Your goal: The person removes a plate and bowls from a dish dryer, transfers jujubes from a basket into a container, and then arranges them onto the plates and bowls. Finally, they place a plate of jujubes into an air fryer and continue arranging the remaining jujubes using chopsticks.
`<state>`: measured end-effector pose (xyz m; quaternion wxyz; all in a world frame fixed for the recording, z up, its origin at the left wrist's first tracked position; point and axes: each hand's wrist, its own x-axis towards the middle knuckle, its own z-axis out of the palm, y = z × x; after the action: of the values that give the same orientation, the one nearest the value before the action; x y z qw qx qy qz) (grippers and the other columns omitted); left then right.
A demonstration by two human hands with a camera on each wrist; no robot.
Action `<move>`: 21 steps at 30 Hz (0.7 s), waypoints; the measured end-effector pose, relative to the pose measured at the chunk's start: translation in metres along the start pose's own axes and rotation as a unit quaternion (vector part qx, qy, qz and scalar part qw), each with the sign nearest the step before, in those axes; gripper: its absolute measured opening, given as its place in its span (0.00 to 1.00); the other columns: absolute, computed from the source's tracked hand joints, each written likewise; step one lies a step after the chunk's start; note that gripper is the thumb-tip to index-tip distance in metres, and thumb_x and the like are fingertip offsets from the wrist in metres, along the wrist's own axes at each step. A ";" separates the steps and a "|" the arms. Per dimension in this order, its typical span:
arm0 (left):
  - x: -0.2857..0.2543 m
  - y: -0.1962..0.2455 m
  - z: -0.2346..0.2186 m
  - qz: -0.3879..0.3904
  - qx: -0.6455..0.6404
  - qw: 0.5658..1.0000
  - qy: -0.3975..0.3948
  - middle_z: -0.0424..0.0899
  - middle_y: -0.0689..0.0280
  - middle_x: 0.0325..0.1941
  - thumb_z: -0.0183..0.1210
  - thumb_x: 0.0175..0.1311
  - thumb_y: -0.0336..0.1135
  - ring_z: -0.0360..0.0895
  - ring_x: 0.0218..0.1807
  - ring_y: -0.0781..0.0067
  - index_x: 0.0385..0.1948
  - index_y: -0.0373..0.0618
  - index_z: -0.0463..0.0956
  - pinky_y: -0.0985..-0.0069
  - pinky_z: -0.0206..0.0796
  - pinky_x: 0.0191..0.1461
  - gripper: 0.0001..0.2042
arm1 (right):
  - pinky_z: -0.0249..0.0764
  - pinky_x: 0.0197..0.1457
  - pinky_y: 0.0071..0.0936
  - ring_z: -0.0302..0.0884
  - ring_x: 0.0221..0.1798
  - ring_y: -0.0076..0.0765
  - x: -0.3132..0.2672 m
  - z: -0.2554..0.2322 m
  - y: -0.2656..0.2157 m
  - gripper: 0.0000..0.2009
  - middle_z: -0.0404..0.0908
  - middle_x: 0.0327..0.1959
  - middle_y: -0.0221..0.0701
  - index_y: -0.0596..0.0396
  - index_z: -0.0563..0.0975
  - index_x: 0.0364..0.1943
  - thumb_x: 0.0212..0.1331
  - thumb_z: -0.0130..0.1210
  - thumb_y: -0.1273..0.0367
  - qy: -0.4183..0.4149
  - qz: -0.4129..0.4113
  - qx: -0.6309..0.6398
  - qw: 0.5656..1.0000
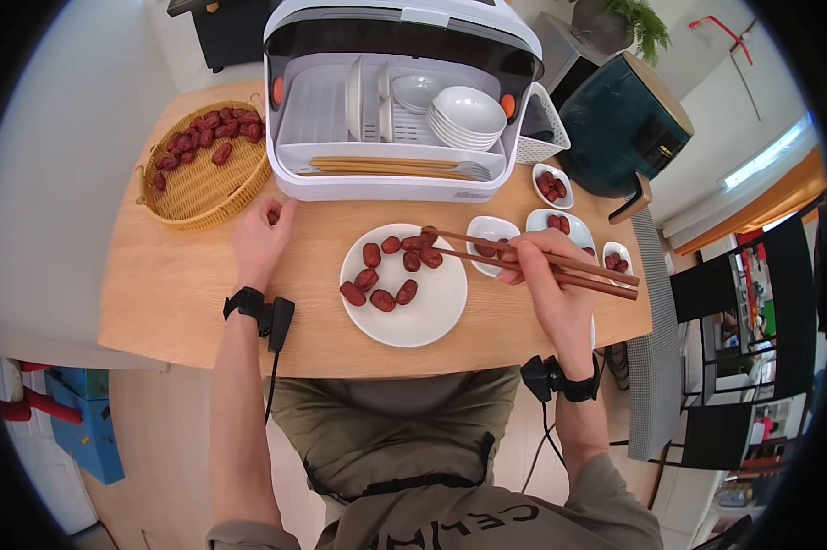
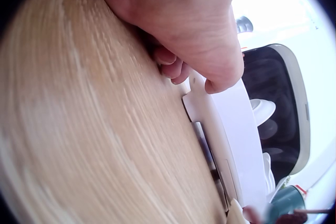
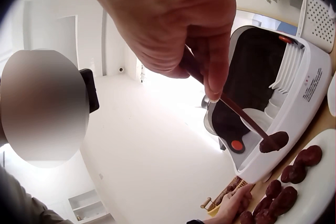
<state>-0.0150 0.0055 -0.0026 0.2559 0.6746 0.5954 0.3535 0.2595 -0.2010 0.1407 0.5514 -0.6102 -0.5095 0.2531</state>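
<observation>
My right hand (image 1: 556,289) grips a pair of brown wooden chopsticks (image 1: 606,275), their tips reaching left over the white round plate (image 1: 413,325). Between the tips is a wrinkled red date (image 3: 274,141), raised above the plate in the right wrist view. On the plate, several more dates (image 1: 382,300) lie in a curved row. My left hand (image 1: 263,240) rests on the tabletop near the woven basket (image 1: 203,220), its fingers loosely curled. The left wrist view shows those fingertips (image 2: 170,69) tucked under the hand, with no object visible in them.
Dates (image 1: 221,154) lie in the basket at the left. Behind the plate stands a white dish box (image 1: 386,188) with bowls, plates and cutlery. Small white dishes (image 1: 552,203) of dates stand at the right, beside a dark green appliance (image 1: 615,128) with a handle.
</observation>
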 end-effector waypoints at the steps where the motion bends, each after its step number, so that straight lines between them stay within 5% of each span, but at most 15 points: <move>1: 0.000 0.001 0.000 0.002 -0.005 1.000 -0.001 0.80 0.57 0.21 0.58 0.61 0.52 0.78 0.25 0.60 0.27 0.36 0.79 0.67 0.68 0.33 0.21 | 0.77 0.35 0.18 0.82 0.30 0.25 0.000 -0.010 -0.001 0.06 0.82 0.31 0.34 0.65 0.78 0.37 0.65 0.54 0.75 0.016 0.006 -0.005 1.000; 8: 0.000 0.004 -0.003 0.008 0.024 1.000 0.001 0.79 0.57 0.20 0.59 0.61 0.50 0.77 0.24 0.61 0.26 0.36 0.78 0.68 0.67 0.32 0.21 | 0.76 0.36 0.18 0.81 0.31 0.24 -0.003 -0.053 0.014 0.07 0.83 0.33 0.36 0.65 0.77 0.40 0.66 0.54 0.72 0.126 0.035 -0.042 0.990; 21: 0.000 0.002 -0.001 0.007 0.034 0.999 0.008 0.80 0.56 0.20 0.60 0.60 0.51 0.79 0.25 0.60 0.26 0.35 0.78 0.67 0.68 0.33 0.22 | 0.76 0.36 0.18 0.81 0.31 0.24 -0.002 -0.046 0.013 0.09 0.82 0.29 0.35 0.66 0.78 0.39 0.64 0.56 0.70 0.111 0.056 -0.072 0.990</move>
<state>-0.0145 0.0051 0.0002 0.2256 0.6842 0.6046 0.3397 0.3038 -0.2200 0.1401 0.5445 -0.7000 -0.4269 0.1771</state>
